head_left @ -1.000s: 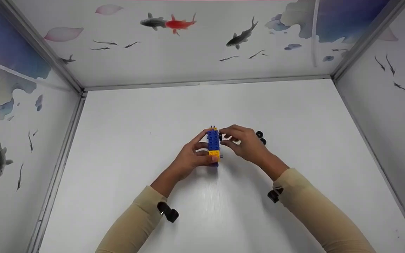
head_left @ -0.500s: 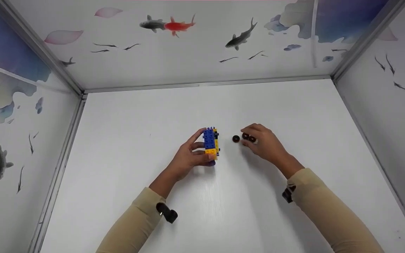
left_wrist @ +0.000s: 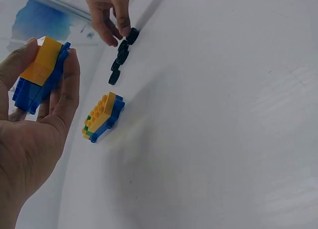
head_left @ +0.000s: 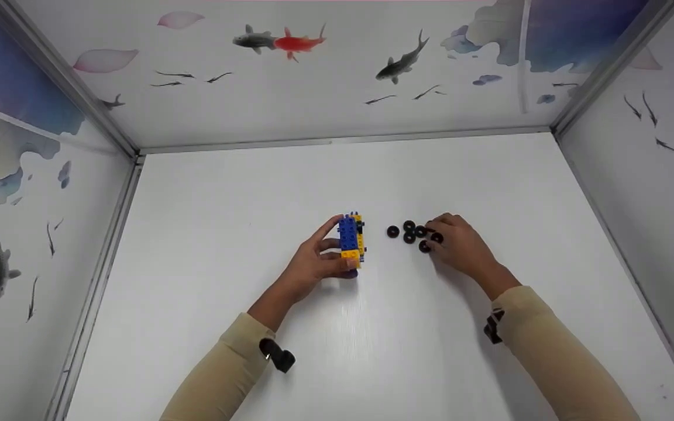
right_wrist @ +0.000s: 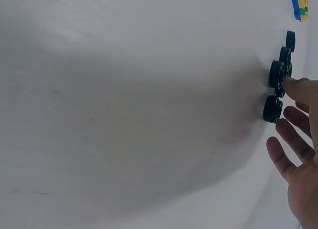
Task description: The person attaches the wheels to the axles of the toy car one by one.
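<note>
My left hand (head_left: pixel 312 267) grips a blue and yellow block assembly (left_wrist: pixel 39 75) between thumb and fingers, held up off the table. A second assembly (left_wrist: pixel 103 117), yellow and green on a blue base, lies on the table beyond it; in the head view the held one partly covers it. Several black toy wheels (head_left: pixel 409 237) lie grouped to the right. Over the right side of this group is my right hand (head_left: pixel 460 245), its thumb and fingers apart around the wheels. In the right wrist view its thumb touches a wheel (right_wrist: pixel 277 74), while the other fingers reach out loosely.
A white table (head_left: pixel 243 193) is bordered by metal strips and printed panels with fish (head_left: pixel 299 41) at the back and sides. One wheel (head_left: pixel 393 231) sits a little apart, on the left of the group.
My right hand has left the block assembly and moved right to the wheels, now at their right side. One wheel has appeared on the left of the group. The left hand has hardly moved.
</note>
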A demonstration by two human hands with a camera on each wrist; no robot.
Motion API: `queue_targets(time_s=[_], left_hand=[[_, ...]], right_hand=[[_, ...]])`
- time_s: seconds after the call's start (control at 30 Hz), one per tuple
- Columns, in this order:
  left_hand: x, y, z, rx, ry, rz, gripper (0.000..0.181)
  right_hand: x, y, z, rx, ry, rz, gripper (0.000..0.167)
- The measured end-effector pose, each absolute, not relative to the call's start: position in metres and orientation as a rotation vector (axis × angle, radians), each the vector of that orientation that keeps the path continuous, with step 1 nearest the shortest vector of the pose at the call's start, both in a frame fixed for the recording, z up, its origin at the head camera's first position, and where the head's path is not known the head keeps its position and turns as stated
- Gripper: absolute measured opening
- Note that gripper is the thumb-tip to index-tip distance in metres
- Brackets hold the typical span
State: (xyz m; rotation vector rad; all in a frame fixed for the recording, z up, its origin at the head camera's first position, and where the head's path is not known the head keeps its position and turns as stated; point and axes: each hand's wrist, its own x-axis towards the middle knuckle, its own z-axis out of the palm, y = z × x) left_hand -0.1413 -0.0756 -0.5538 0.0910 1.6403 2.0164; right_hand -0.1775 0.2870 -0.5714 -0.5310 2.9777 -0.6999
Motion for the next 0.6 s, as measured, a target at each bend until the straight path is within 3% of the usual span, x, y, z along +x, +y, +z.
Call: queue_targets(time_s=[0.6], left_hand=[[-0.1408, -0.0781, -0.5578, 0.100, 1.669, 1.994, 0.109]], right_hand=[[-0.1747, 0.2935, -0.5802, -0.460, 2.985, -0.666, 0.035]])
